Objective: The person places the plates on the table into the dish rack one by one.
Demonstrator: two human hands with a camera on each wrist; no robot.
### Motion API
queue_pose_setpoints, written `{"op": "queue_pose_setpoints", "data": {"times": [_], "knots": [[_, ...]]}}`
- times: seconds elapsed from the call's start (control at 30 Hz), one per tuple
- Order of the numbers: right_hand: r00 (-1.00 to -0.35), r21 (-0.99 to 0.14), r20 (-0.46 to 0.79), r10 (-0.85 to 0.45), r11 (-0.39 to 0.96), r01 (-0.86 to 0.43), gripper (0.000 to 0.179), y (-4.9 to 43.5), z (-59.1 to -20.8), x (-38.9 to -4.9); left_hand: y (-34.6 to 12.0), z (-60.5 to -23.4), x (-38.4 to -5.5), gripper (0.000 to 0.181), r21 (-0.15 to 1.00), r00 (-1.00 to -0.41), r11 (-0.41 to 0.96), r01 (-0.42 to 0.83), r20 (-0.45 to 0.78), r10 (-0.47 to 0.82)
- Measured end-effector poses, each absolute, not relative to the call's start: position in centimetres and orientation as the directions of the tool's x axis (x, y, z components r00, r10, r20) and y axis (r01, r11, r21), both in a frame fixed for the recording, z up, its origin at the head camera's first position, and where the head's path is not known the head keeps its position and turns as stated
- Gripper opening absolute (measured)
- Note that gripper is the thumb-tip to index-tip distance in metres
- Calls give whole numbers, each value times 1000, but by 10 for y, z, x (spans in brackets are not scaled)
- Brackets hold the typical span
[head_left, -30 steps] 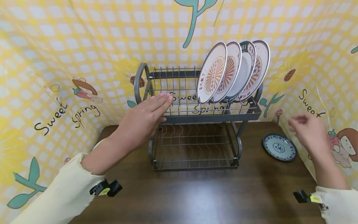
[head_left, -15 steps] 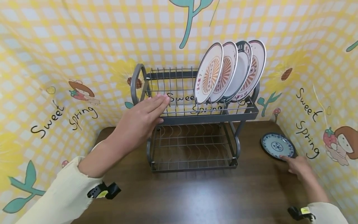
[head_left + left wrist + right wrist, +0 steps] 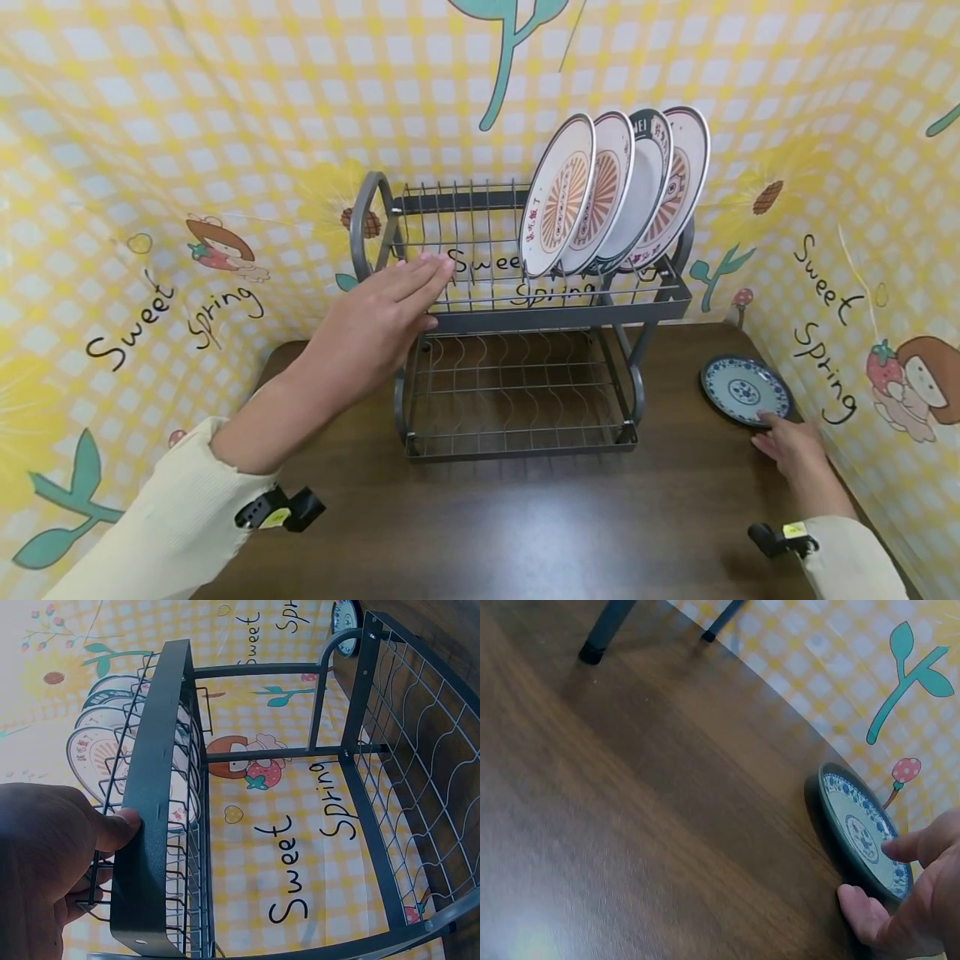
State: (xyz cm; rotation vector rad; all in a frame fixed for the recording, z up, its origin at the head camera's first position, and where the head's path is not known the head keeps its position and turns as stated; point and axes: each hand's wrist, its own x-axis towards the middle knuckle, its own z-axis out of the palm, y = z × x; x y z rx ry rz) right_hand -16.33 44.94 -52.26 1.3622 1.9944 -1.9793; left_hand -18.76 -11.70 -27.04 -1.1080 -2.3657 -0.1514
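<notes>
My left hand (image 3: 375, 312) holds the front rail of a grey two-tier dish rack (image 3: 555, 317) near its left end. In the left wrist view its thumb (image 3: 120, 827) lies against the rail, with fingers behind the wires. Several white patterned plates (image 3: 555, 196) stand on edge at the right of the upper tier. At the table's right side, my right hand (image 3: 797, 450) pinches the near rim of a small blue-and-white plate (image 3: 855, 825) with a dark edge. One digit rests on the plate's face and another sits under the rim. The plate lies almost flat.
The rack's lower wire tier (image 3: 517, 408) sits low over the brown wooden table (image 3: 525, 525). Yellow checked cloth (image 3: 285, 125) hangs behind and along both sides, close to the small plate.
My right hand has come down from above the table's right edge to the small plate and taken its near rim. The left hand stays on the rack.
</notes>
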Motion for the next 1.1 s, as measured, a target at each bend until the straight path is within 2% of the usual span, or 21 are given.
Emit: {"op": "queue_pose_setpoints", "data": {"times": [0.27, 0.4, 0.53, 0.73, 1.1], "knots": [[-541, -808, -565, 623, -284, 517, 75, 444, -522, -171, -119, -270, -188, 58, -108, -533, 662, 741, 505, 679], [-519, -804, -574, 633, -316, 504, 76, 446, -522, -170, -118, -270, -188, 57, -114, -531, 662, 741, 503, 682], [-518, -802, -577, 632, -321, 503, 78, 448, -523, -169, -118, -270, -188, 57, -117, -531, 661, 741, 501, 684], [-506, -795, -591, 628, -349, 495, 72, 448, -523, -169, -118, -270, -188, 58, -114, -533, 661, 741, 498, 684], [-526, -802, -598, 605, -458, 385, 74, 455, -527, -166, -118, -271, -190, 58, -97, -530, 655, 750, 505, 682]]}}
